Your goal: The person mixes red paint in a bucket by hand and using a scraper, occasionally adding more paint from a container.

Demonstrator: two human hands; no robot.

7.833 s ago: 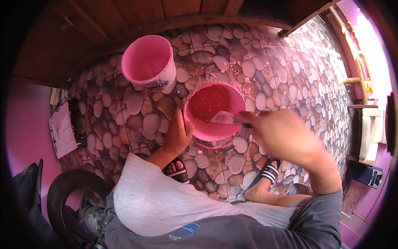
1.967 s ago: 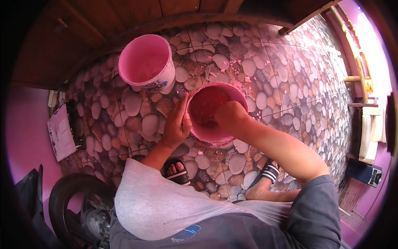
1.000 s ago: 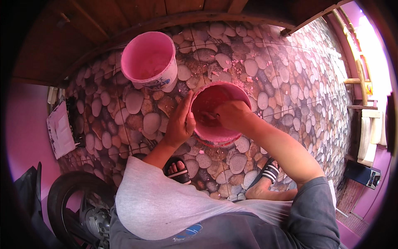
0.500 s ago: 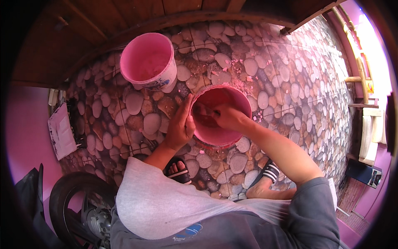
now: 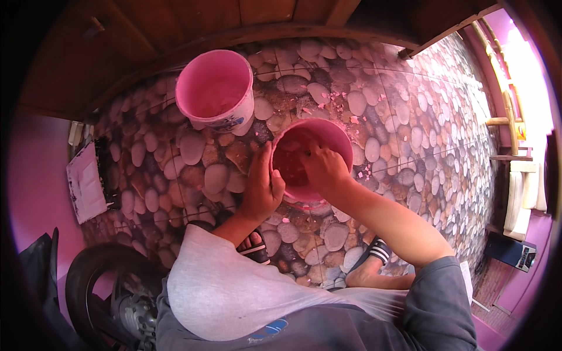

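A pink bucket (image 5: 346, 139) stands on the floor in front of me, with reddish-pink wet material visible at its bottom. Against its left side my left hand (image 5: 264, 186) steadies it, palm on the wall and thumb at the rim. My right hand (image 5: 325, 168) reaches down inside, fingers closed. A small dark end shows by those fingers, perhaps of a tool; the rest of it is hidden. Beyond and to the left stands another bucket (image 5: 243, 111), white outside and pink inside, with some pink material in it; neither hand touches it.
Pink flakes (image 5: 336, 102) lie scattered over the stone-patterned floor (image 5: 410, 146) beyond the nearer bucket. Wooden furniture (image 5: 263, 14) borders the far side. A motorcycle wheel (image 5: 82, 292) is at lower left, and a pink-stained board (image 5: 86, 181) leans by the left wall.
My right hand has shifted within the bucket; a pale part seen beside its fingers before is now out of sight. My left hand stays on the bucket's side. The whole view has moved slightly.
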